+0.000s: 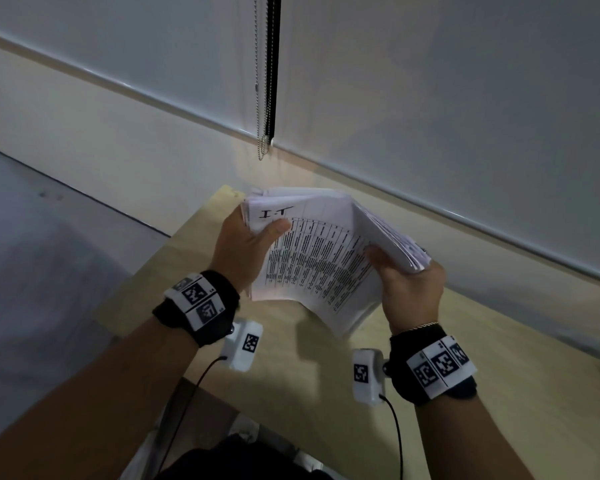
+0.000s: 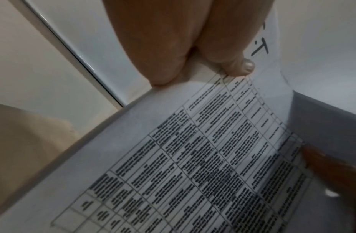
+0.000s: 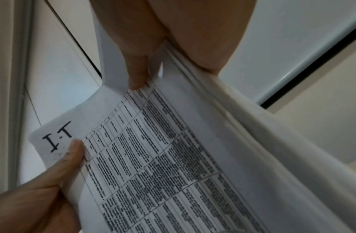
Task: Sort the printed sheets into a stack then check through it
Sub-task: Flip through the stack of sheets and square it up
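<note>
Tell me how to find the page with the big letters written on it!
Look above the pale wooden table, where the left hand and the right hand hold up a stack of printed sheets. It is the open sheet facing up. Only this one shows "I.T" handwritten by the left thumb.

A light wooden table (image 1: 499, 393) stands against a pale wall, where a beaded metal chain (image 1: 262, 98) hangs beside a dark vertical strip (image 1: 274, 64).
</note>
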Action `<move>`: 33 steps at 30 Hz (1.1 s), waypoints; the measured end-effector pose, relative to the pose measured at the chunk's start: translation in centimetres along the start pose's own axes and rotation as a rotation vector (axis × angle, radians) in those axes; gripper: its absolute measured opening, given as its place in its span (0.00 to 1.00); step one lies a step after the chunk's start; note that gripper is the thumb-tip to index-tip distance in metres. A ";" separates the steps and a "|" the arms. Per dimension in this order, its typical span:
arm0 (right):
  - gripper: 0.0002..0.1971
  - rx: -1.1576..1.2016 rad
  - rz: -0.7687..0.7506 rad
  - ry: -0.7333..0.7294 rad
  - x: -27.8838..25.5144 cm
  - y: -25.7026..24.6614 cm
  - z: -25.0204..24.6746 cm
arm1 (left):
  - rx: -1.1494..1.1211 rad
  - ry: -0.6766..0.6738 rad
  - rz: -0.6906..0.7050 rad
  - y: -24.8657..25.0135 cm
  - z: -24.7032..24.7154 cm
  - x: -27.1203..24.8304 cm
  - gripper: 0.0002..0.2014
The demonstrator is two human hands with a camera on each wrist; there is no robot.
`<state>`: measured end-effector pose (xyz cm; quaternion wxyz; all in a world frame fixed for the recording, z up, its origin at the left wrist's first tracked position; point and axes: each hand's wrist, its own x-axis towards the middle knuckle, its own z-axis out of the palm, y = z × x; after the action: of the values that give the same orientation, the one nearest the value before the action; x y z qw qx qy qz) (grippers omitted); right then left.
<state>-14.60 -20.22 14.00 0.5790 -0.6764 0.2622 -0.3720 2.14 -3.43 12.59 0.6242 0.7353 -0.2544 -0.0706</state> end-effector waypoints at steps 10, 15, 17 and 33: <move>0.17 0.072 -0.073 0.097 -0.4 -2.0 1.0 | -0.155 0.145 0.089 1.8 0.7 -0.8 0.21; 0.06 0.035 -0.100 0.165 -0.1 -2.7 2.0 | -0.191 0.363 0.102 4.2 1.9 0.2 0.06; 0.03 0.040 -0.106 0.192 -0.1 -2.8 2.2 | -0.209 0.381 0.110 4.5 1.8 0.9 0.04; 0.14 -0.043 -0.118 0.131 -0.1 -2.8 2.2 | -0.152 0.298 0.034 4.5 1.9 2.4 0.04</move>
<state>-13.10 -18.33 16.64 0.5230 -0.6771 0.2671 -0.4435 2.10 -6.57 16.95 0.7100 0.6839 -0.1652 0.0306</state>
